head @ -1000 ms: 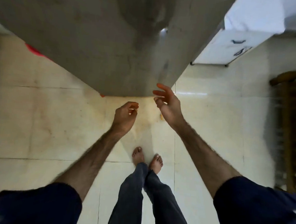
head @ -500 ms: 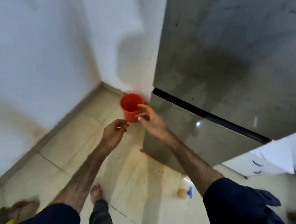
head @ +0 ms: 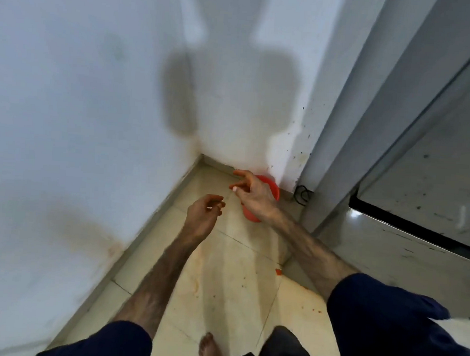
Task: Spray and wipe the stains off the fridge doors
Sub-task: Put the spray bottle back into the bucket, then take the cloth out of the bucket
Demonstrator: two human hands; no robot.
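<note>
Fridge: tall grey metal fridge doors [head: 420,189] along the right edge, glossy, flecked with dark stains; a black gap separates upper and lower door.
Cup: round red plastic cup [head: 253,216] on the floor in the corner, near the fridge's side, partly hidden behind the right hand.
Floor: glossy cream tiled floor [head: 233,274] with orange smears and red specks.
Walls: matt white painted walls [head: 67,112], smudged low down, carrying a person's shadow.
Left hand: left hand [head: 202,215] loosely curled, fingertips near the thumb, holding nothing.
Right hand: right hand [head: 255,194] half open, fingers spread over the cup; contact cannot be told.
</note>
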